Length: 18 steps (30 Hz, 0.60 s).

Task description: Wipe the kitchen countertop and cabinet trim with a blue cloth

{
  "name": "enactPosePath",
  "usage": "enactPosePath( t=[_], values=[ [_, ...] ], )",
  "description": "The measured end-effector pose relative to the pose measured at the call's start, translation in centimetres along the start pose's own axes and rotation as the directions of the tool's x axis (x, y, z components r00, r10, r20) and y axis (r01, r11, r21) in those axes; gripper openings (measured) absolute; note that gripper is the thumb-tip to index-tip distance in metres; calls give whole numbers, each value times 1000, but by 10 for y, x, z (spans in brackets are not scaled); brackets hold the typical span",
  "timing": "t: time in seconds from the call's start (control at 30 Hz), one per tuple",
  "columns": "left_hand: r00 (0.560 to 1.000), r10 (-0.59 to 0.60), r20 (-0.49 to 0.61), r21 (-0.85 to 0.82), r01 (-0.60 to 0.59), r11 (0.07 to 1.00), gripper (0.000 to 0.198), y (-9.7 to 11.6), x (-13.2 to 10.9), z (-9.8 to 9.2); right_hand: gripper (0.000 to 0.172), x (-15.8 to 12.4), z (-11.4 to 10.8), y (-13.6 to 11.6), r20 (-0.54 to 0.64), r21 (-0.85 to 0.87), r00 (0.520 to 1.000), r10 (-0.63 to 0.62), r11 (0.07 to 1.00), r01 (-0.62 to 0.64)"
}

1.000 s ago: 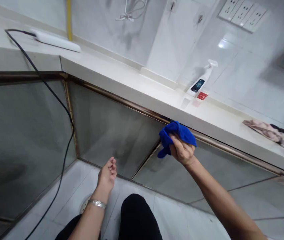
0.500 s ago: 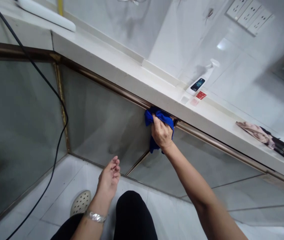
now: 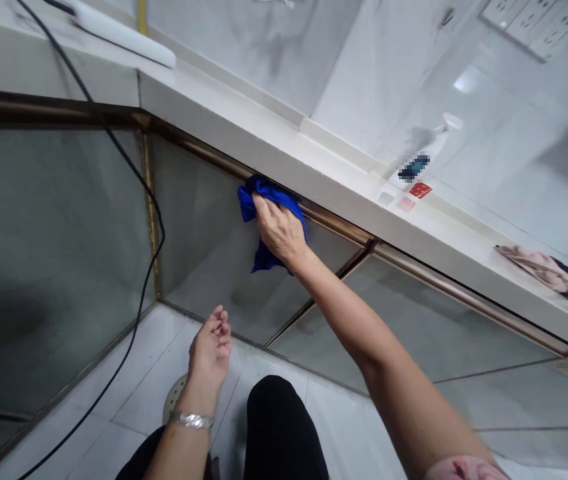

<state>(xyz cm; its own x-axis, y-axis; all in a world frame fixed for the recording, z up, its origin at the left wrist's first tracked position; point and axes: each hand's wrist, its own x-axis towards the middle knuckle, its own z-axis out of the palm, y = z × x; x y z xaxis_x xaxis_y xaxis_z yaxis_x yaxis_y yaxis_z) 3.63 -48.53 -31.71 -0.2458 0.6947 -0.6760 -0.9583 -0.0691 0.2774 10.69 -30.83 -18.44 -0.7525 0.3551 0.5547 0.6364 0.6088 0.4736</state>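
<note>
A blue cloth [image 3: 269, 257] is bunched under my right hand [image 3: 281, 230], which presses it against the bronze metal rail [image 3: 341, 223] along the top of the grey cabinet panels [image 3: 204, 233]. Part of the cloth hangs down over the panel. My left hand [image 3: 211, 350], with a silver bracelet at the wrist, hangs in the air above the floor near the panel's lower edge. Its fingers are loosely curled but apart, and it holds nothing.
Above the rail runs a white counter [image 3: 244, 130] bearing a white device [image 3: 427, 157], a red sticker [image 3: 420, 191], a pinkish cloth item [image 3: 544, 270] and a long white object [image 3: 124, 37]. A black cable [image 3: 137, 320] hangs at the left.
My right hand has slid the blue cloth leftward along the rail, uncovering the junction with the panel divider. The view has shifted a little. My left hand stays free.
</note>
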Motion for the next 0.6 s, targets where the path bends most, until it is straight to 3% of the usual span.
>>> enactPosePath(
  t=[0.23,0.37,0.5,0.6],
  values=[
    [999,38,13,-38,-37,999,25,3,-1,-8,44,-94,-12,54,-51,-147,999,-14,989,6],
    [999,23,28,-46,-22,999,23,-4,-1,-11,48,-159,-27,80,42,-247,998,47,968,-35],
    [998,2,57,-32,0,999,19,-17,-5,-11,49,-202,-30,87,119,-312,993,-5,949,42],
    [996,-17,90,-2,17,1000,20,-31,-10,-8,48,-208,-17,77,124,-351,992,20,936,25]
  ],
)
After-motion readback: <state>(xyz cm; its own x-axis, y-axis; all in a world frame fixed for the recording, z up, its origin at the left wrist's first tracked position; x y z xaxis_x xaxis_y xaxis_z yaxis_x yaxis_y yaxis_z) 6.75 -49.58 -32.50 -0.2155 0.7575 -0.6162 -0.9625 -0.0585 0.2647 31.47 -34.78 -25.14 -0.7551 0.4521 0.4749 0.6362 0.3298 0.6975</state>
